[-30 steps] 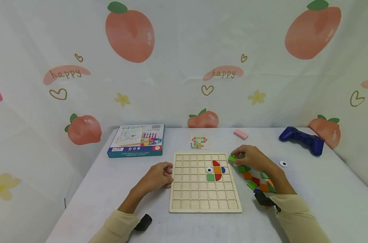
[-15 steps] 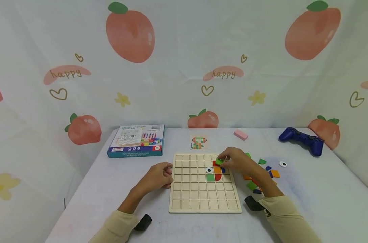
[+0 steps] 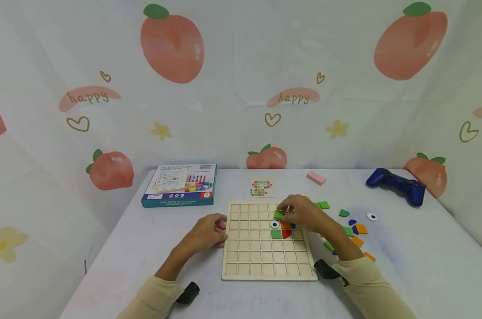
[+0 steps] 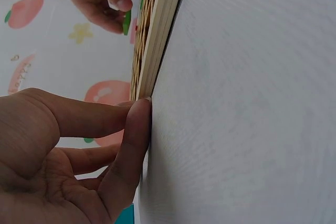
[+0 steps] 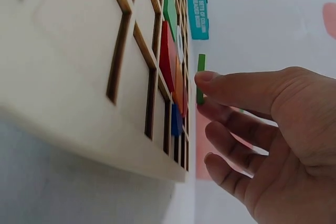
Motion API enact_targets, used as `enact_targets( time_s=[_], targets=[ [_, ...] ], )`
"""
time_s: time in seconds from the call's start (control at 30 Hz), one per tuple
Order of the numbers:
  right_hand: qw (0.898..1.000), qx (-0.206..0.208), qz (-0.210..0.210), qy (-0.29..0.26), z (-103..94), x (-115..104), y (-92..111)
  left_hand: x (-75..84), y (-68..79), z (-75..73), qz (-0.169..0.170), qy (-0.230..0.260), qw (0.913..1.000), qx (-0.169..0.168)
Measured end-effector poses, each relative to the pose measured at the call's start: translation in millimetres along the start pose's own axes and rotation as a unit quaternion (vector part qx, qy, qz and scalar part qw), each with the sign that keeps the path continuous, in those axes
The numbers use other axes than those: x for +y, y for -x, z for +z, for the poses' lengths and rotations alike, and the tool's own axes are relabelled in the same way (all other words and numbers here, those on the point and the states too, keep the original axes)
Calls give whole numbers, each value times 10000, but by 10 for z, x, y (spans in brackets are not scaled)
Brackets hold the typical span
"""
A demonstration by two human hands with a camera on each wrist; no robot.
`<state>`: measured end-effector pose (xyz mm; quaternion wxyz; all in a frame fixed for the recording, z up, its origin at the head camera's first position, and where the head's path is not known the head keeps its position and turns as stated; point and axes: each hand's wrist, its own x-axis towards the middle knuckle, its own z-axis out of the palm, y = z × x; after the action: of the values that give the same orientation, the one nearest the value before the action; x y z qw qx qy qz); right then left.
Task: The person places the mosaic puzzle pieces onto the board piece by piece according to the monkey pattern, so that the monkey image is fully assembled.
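Note:
My right hand (image 3: 304,212) pinches a thin green square tile (image 5: 201,80) between thumb and fingertips, above the upper right part of the wooden grid board (image 3: 256,257). My left hand (image 3: 206,231) is at the board's left edge; in the left wrist view the thumb and a finger come together on the rim (image 4: 163,30). Set in the grid are a white eye tile (image 3: 274,224), a green tile (image 3: 276,233), an orange tile (image 3: 284,225), red rounded pieces (image 5: 167,59) and a blue piece (image 5: 176,120). The right hand partly covers these in the head view.
Loose coloured tiles (image 3: 357,241) and another eye tile (image 3: 371,216) lie right of the board. Behind it are a picture card (image 3: 261,188) and a pink block (image 3: 316,177). A boxed toy set (image 3: 179,185) stands back left, a blue game controller (image 3: 396,186) back right.
My right hand has moved left from the loose tiles to over the board, carrying the green tile. The left hand has stayed at the board's edge.

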<state>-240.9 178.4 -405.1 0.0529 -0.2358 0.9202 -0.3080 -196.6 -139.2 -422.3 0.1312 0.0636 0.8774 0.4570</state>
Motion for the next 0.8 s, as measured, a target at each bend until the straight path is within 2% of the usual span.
enact_targets(
  time_s=[0.8],
  targets=[
    [9992, 53, -309, 261, 74, 31, -96, 4, 4, 7, 57, -61, 10000, -1]
  ],
)
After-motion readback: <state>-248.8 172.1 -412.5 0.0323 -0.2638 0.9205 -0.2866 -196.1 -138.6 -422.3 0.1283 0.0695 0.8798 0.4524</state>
